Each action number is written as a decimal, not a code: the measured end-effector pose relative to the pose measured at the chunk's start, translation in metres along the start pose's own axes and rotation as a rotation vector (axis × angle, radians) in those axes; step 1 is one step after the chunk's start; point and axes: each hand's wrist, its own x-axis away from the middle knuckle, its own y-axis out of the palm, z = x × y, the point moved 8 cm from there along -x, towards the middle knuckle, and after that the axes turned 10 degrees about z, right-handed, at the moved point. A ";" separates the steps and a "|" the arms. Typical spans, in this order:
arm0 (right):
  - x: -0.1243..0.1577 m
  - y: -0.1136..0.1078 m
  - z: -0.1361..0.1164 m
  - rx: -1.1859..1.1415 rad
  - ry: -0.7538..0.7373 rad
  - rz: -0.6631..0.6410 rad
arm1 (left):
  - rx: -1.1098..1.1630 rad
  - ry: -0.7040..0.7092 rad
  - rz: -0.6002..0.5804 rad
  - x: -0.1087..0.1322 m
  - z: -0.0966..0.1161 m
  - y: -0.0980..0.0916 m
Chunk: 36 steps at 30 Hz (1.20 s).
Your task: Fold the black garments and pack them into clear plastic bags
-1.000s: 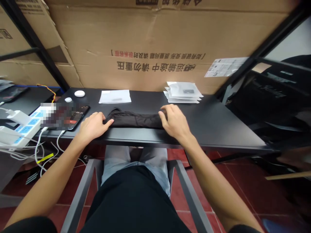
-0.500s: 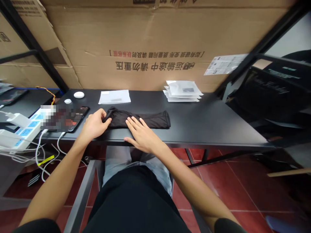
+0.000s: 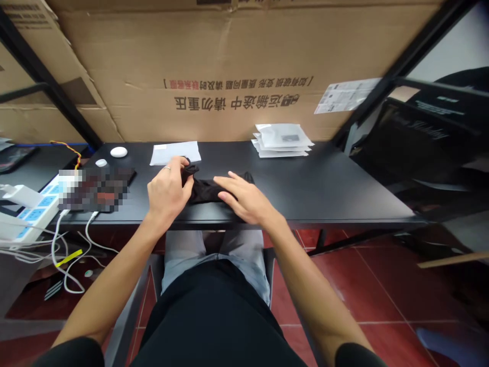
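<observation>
A black cloth lies folded in a short strip near the front edge of the black table. My left hand pinches the cloth's left end and lifts it a little off the table. My right hand lies flat on the cloth's middle and right part, fingers stretched out and pointing left. Most of the cloth's right end is hidden under that hand.
A flat white packet lies behind the cloth, and a stack of white packets sits at the back right. A phone, two small white discs and a power strip are at the left. Large cardboard boxes stand behind.
My left hand has moved right and lifted the cloth's left end. My right hand came from the cloth's right end to press on its middle; the cloth now looks shorter.
</observation>
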 end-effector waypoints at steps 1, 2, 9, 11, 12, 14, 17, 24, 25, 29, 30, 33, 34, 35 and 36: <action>0.000 -0.011 0.006 0.008 0.023 0.029 | 0.007 0.015 -0.003 0.002 0.005 0.003; 0.001 -0.019 0.011 0.017 0.042 0.055 | 0.015 0.031 -0.012 0.005 0.010 0.006; 0.003 -0.031 0.012 0.013 -0.016 0.089 | 0.095 0.089 -0.146 0.025 0.047 0.038; 0.004 -0.025 0.008 0.004 -0.073 0.068 | 0.118 0.089 -0.177 0.030 0.050 0.046; 0.005 -0.022 0.008 0.004 -0.102 0.061 | 0.137 0.094 -0.186 0.032 0.050 0.049; 0.005 -0.017 0.008 0.015 -0.149 0.051 | 0.193 0.120 -0.197 0.035 0.049 0.049; 0.004 -0.010 0.010 0.041 -0.190 0.019 | 0.246 0.168 -0.181 0.036 0.042 0.038; 0.003 0.001 0.010 0.064 -0.147 -0.081 | -0.020 -0.043 -0.293 0.040 -0.025 0.024; 0.003 0.003 0.011 0.070 -0.121 -0.095 | -0.022 -0.049 -0.329 0.042 -0.031 0.026; 0.005 0.011 0.008 0.101 -0.059 -0.135 | 0.091 -0.045 -0.327 0.040 -0.037 0.034; 0.005 0.014 0.006 0.105 -0.057 -0.141 | 0.120 -0.049 -0.300 0.038 -0.036 0.034; 0.007 0.028 -0.004 0.101 -0.078 -0.151 | 0.183 -0.057 -0.190 0.028 -0.032 0.026; 0.007 0.034 -0.009 0.096 -0.099 -0.153 | 0.200 -0.052 -0.150 0.026 -0.029 0.022; 0.006 0.039 -0.013 0.088 -0.127 -0.153 | 0.218 -0.044 -0.113 0.023 -0.025 0.018; 0.006 0.043 -0.018 0.077 -0.162 -0.152 | 0.239 -0.034 -0.082 0.022 -0.021 0.014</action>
